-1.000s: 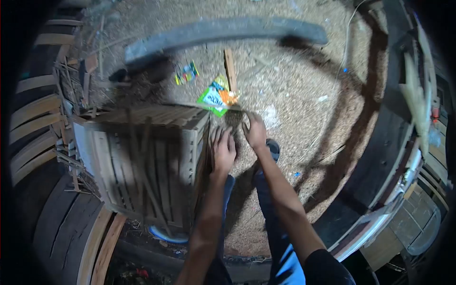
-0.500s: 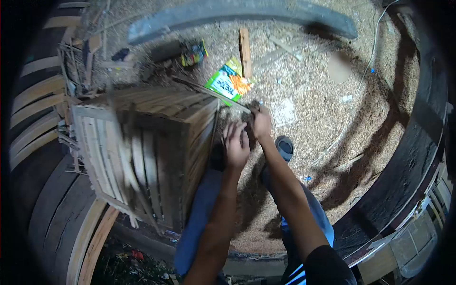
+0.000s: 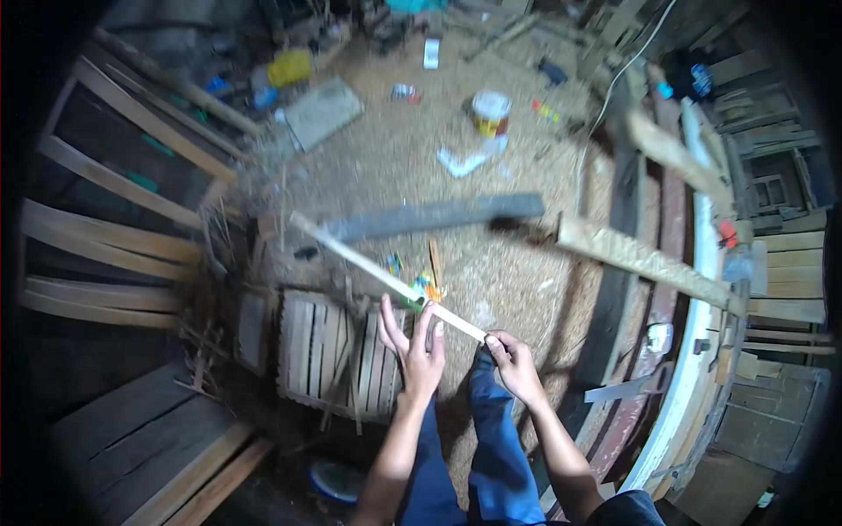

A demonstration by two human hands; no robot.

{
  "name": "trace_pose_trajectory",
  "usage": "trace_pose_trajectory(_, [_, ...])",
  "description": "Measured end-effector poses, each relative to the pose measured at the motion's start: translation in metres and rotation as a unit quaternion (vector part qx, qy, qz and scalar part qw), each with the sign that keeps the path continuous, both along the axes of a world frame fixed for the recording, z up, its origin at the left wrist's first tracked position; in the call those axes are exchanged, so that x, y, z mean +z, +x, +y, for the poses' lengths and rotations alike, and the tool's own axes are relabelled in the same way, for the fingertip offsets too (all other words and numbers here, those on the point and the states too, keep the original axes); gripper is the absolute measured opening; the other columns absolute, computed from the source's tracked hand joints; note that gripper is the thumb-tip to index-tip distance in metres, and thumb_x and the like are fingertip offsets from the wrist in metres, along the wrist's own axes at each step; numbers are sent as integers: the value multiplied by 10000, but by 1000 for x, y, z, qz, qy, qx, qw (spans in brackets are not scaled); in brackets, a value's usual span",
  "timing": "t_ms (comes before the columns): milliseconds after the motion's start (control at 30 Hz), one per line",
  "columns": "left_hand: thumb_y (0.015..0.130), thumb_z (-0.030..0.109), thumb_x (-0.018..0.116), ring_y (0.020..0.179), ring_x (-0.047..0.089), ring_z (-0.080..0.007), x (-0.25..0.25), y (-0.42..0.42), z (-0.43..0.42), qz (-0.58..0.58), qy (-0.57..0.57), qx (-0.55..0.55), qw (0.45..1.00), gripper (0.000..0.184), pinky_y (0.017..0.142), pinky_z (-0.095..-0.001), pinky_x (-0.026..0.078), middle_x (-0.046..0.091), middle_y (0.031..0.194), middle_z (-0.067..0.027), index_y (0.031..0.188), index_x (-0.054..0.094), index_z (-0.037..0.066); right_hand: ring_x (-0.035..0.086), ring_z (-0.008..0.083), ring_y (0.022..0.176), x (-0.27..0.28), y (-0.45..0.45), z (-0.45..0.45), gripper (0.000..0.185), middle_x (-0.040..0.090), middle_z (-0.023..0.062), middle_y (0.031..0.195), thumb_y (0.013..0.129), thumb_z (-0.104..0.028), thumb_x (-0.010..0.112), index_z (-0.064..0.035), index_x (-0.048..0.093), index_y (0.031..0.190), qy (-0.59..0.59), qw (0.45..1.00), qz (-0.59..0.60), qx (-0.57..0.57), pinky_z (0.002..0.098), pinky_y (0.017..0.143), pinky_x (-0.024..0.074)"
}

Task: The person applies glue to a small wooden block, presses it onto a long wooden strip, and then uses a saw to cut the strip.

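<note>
A long, thin wooden slat (image 3: 355, 256) slants across the front of me, its far end up and to the left. My right hand (image 3: 519, 368) is closed around its near end, thumb on top. Along the slat's middle, my left hand (image 3: 416, 355) has its fingers spread, with the fingertips at the slat's edge; whether they touch it I cannot tell. Below and to the left stands a slatted wooden crate (image 3: 303, 346). Partly hidden behind the slat, a bright green and orange packet (image 3: 428, 285) lies on the floor.
A dark beam (image 3: 456, 215) lies across the chip-covered floor ahead. On the right, a board (image 3: 649, 263) juts over long rails (image 3: 614, 307). Farther off stand a white bucket (image 3: 491, 107) and a flat panel (image 3: 320, 114). Wooden planks (image 3: 105, 245) line the left.
The view has lifted to show more of the room. My hands have come up from low beside the crate, and the slat is now raised in front, held by my right hand.
</note>
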State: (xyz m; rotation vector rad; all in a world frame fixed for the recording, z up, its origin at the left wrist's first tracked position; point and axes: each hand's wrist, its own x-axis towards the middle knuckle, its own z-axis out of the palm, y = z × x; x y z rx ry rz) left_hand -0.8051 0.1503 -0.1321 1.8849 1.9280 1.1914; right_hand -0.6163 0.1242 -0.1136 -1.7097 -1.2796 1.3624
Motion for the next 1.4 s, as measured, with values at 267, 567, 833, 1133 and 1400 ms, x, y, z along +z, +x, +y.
trace_pose_trajectory(267, [908,276,756,1333,568,-235,305,-65,2,111,59,-191,973,184,1217,-612,121,698,1191,-14,1069,759,188,504,98,711,284,7,-17,257,633,40,774,1012,-256,695,0,715,1015,233,972,3,-38,293,649,418])
trace_pose_trajectory(567, [803,137,823,825,666,-218,411,-54,-74,43,163,-196,966,149,829,-364,416,741,887,-16,939,765,124,654,102,868,359,1,-79,233,735,38,972,942,-86,763,-25,714,1161,328,915,153,-177,277,823,533])
trace_pose_trajectory(833, [891,163,796,888,702,-313,371,-48,-121,-85,48,-200,975,202,824,-399,497,741,940,-118,1041,733,44,704,129,876,365,-7,-106,248,772,85,973,1001,-114,708,26,738,1204,331,904,204,-178,290,846,560])
trace_pose_trajectory(1133, [998,172,713,940,679,-135,369,8,-136,-318,-22,-277,907,260,849,-308,540,737,1031,-78,1182,698,-13,689,116,848,368,-37,-118,170,766,70,958,946,-14,748,42,766,1105,436,824,252,-258,265,790,555])
trace_pose_trajectory(1400, [1047,110,644,939,671,-121,377,28,-128,-348,-26,-279,895,163,854,-289,542,720,1012,-77,1141,655,-22,685,113,835,369,-43,-123,108,751,60,925,953,-15,739,19,748,1055,473,799,218,-301,270,808,544])
